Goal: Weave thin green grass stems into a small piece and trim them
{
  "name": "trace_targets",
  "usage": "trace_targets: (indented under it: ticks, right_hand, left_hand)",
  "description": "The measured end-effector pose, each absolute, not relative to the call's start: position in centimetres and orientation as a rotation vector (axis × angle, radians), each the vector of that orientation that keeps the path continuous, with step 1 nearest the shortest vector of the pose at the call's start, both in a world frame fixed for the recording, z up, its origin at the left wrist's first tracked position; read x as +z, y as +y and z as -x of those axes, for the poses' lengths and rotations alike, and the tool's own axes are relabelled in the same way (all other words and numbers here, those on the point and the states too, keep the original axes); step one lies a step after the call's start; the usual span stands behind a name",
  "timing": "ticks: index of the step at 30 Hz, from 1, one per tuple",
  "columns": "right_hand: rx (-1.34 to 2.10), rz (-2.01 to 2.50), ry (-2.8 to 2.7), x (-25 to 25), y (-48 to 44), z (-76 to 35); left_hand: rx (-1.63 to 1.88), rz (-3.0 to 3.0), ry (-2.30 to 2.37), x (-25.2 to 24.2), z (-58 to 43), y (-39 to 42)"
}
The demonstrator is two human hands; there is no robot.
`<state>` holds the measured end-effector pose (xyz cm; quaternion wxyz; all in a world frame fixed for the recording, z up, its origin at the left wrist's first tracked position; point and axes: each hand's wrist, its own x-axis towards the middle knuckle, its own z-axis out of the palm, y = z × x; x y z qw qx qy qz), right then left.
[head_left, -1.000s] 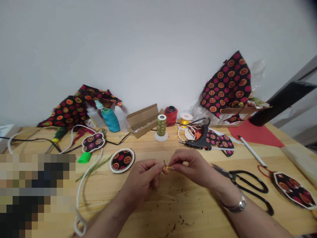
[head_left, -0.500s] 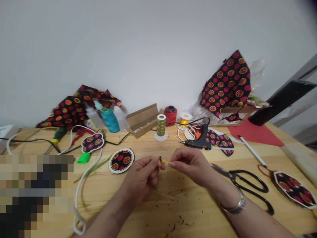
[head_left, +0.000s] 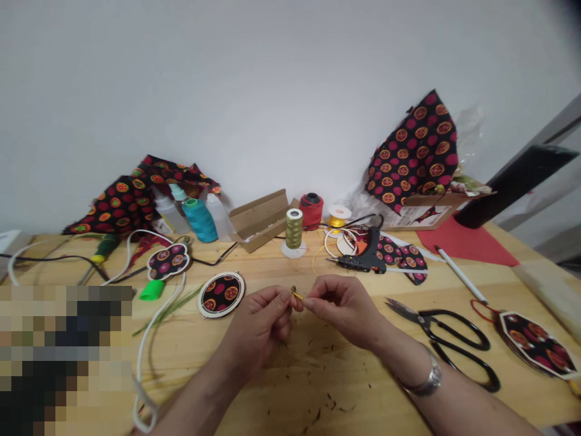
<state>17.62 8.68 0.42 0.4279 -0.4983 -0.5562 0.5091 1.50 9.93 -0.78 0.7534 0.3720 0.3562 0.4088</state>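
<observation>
Between thumb and fingers, my left hand (head_left: 267,315) pinches a small dark olive-brown piece (head_left: 293,290) at the middle of the view. My right hand (head_left: 336,301) pinches a short yellow cord (head_left: 298,297) that runs to this piece; the fingertips of both hands nearly meet. Much of the small piece is hidden by my left fingers. A round, pale-rimmed patterned disc (head_left: 221,294) lies left of my left hand. Black-handled scissors (head_left: 426,320) lie open beyond my right wrist.
Behind my hands stand an olive thread spool (head_left: 294,230), a red spool (head_left: 311,212) and an open cardboard box (head_left: 261,221). A glue gun (head_left: 363,259) lies at the back right. A white cord (head_left: 141,357) loops at left.
My right hand has moved slightly left, closer to my left hand, so less of the yellow cord shows between them. The view has shifted slightly.
</observation>
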Motion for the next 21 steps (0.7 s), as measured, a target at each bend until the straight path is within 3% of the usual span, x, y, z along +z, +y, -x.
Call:
trace_targets:
  ticks: [21]
  right_hand:
    - [1.341, 1.25, -1.309, 0.63, 8.55, -17.5]
  left_hand:
    - [0.869, -1.111, 0.907, -1.51, -1.1, 9.72]
